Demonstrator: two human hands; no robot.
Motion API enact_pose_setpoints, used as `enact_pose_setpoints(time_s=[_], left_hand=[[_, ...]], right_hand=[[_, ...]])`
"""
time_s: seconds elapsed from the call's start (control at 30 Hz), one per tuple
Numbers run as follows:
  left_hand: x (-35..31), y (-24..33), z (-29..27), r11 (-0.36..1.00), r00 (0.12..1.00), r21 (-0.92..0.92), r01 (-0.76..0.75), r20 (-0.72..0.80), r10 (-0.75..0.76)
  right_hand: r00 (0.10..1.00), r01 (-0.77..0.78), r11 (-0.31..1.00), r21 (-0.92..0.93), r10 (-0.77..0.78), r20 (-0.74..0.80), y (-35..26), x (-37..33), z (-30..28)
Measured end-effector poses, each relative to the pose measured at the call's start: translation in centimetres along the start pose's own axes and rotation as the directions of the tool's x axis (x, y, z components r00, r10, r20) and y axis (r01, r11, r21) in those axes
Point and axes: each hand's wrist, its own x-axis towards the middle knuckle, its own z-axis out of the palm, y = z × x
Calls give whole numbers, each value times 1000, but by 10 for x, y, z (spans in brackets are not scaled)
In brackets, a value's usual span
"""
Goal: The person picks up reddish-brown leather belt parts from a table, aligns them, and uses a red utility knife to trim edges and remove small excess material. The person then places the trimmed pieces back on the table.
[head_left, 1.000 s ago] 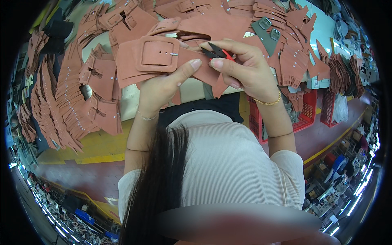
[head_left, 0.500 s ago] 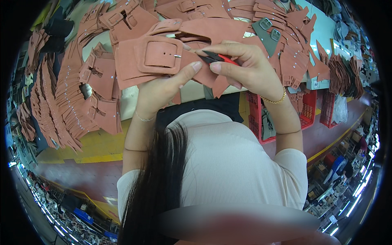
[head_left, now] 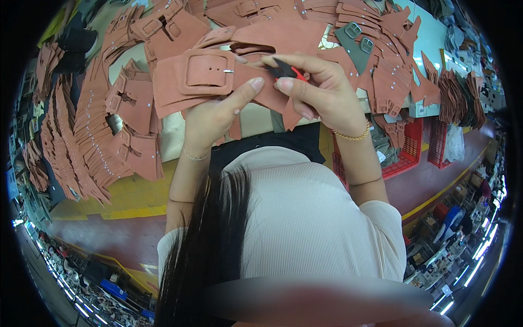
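My left hand point(head_left: 212, 122) is closed on a salmon-coloured leather strap piece point(head_left: 166, 82) with a large square covered buckle. Its thumb presses the strap just right of the buckle, and its other fingers are hidden underneath. In my right hand point(head_left: 332, 90) is a pair of thread snips point(head_left: 284, 70) with black blades and red handles. The fingers wrap round the snips, and their tips lie close over the strap's right part. Whether the blades touch the leather I cannot tell. A gold bracelet circles the right wrist, and a thin one the left.
Piles of similar salmon pieces point(head_left: 95, 131) spread over the pale table, left and behind. A dark green piece point(head_left: 355, 52) with two small buckles lies right of centre. Below the table's right side stand a red plastic crate point(head_left: 411, 155) and a smaller red basket point(head_left: 436, 150).
My right hand has shifted slightly left and the snips have turned, their blades now pointing further up. The buckled strap has moved a little left with my left hand.
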Motion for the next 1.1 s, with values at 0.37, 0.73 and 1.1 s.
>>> enact_pose_setpoints(time_s=[0.37, 0.73, 1.1], left_hand=[[-5, 4, -4, 999, 998, 45, -4, 59, 2], [-4, 6, 3, 998, 999, -59, -7, -39, 4], [-4, 6, -2, 999, 998, 6, 49, 34, -49]], right_hand=[[990, -51, 963, -264, 83, 112, -14, 0, -10], [999, -35, 999, -27, 35, -1, -5, -2, 2], [994, -60, 982, -180, 75, 78, -11, 0, -8]])
